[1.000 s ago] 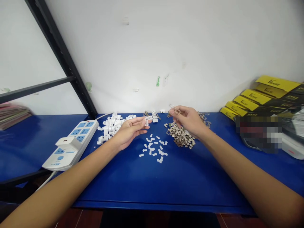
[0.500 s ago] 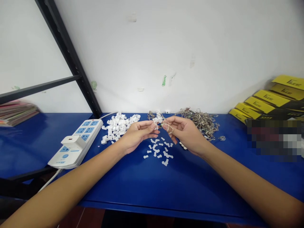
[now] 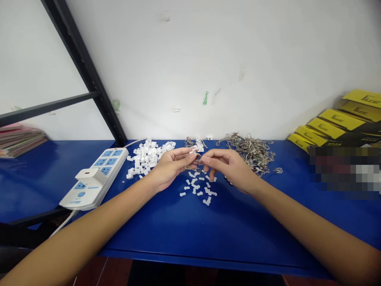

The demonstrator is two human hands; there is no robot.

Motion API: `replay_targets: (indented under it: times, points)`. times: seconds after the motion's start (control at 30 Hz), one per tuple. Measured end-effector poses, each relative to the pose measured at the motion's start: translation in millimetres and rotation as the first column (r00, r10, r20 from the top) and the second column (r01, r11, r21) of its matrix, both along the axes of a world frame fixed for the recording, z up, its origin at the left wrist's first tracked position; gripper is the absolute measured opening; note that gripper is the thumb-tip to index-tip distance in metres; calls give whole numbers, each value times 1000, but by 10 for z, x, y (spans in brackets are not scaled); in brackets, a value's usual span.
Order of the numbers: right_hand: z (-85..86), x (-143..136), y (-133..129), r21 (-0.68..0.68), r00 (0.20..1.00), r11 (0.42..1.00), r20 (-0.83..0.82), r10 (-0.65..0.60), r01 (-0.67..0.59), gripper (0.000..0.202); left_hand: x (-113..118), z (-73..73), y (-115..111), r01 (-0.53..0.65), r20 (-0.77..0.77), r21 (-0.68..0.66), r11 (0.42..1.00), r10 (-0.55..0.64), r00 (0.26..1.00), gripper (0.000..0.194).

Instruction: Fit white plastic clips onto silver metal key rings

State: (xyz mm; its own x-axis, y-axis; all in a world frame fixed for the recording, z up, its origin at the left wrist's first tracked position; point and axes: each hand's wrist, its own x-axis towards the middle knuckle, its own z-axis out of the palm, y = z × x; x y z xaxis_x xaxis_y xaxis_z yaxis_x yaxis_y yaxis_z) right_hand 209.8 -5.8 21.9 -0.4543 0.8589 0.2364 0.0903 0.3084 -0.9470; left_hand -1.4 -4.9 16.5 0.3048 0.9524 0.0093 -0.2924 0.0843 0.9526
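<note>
Near the middle of the blue table, my left hand (image 3: 172, 167) is closed on a small white plastic piece (image 3: 194, 151), with a bit of metal showing below its fingertips. My right hand (image 3: 228, 167) is beside it, thumb and forefinger pinched close to the left fingertips; whatever they hold is too small to make out. Below the hands lie several small white flat pieces (image 3: 195, 186). A heap of white plastic parts (image 3: 149, 155) is left of my left hand, and a heap of metal clips (image 3: 253, 151) lies behind my right hand.
A white power strip (image 3: 99, 174) with a plugged-in adapter stands at the left on the blue table (image 3: 190, 234). Yellow and black boxes (image 3: 330, 123) are stacked at the right. A black metal frame (image 3: 85, 71) rises at the left, beside stacked papers (image 3: 20, 139).
The metal clip formerly at my right fingertips now shows beneath my left fingers. The white piece has turned in my left hand, and the right fingers have drawn into a tighter pinch.
</note>
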Motion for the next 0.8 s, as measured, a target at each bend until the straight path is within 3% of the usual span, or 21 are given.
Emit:
replay_targets:
  times: [0.2, 0.47, 0.67, 0.8]
  points:
    - [-30, -51, -23, 72, 989, 989, 66, -133, 128, 33, -1, -73, 12, -35, -72, 100, 994, 43, 997, 42]
    - [-41, -18, -12, 208, 981, 966, 86, -176, 155, 22, 2, -87, 25, -71, -20, 39, 997, 72, 997, 42]
    - [-51, -19, -16, 394, 949, 892, 126, -290, 220, 11, 9, -97, 27, -88, -80, 79, 993, 95, 992, 38]
    - [-69, -5, 9, 421, 945, 876, 110, -308, 237, 9, 13, -99, 26, -101, -132, 124, 987, 117, 984, 38]
